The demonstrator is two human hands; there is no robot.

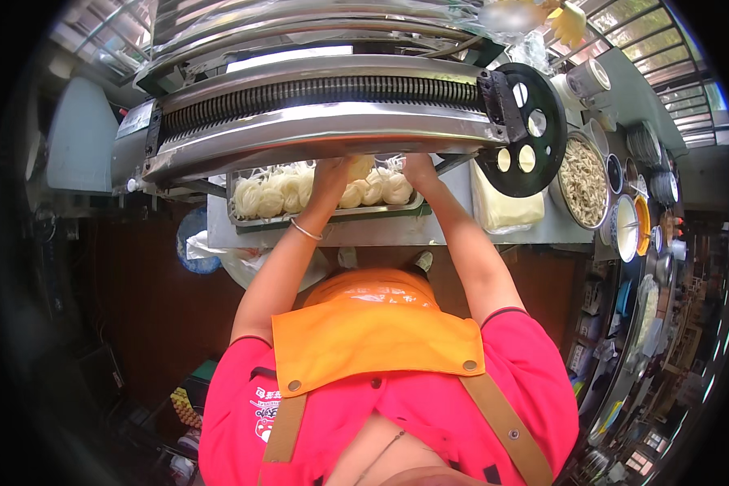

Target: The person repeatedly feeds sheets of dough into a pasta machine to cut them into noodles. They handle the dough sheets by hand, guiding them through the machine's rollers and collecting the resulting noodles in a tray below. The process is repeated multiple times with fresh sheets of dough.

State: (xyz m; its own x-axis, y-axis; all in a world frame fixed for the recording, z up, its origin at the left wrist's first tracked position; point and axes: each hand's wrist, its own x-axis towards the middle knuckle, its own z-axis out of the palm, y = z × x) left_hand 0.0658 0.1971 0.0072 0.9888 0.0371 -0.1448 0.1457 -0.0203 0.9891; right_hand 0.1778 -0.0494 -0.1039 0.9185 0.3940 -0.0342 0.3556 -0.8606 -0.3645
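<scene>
A metal noodle-cutting machine (328, 112) with grooved rollers spans the space in front of me. Beneath its front edge, a shallow metal tray (364, 211) holds rows of pale noodle nests (270, 200). My left hand (334, 170) reaches over the middle of the tray, beside a raised yellowish clump of noodles (361, 167). At the tray's right end is my right hand (420, 170), close to some loose noodle strands (393, 161). The machine covers the fingers of both hands, so their grip is hidden.
A black handwheel (547, 161) with round holes juts from the machine's right side. Below it lies a pale yellow folded stack (510, 209). Farther right stand a large bowl of shredded food (583, 182) and several smaller bowls. A blue tub (194, 243) sits below the table at left.
</scene>
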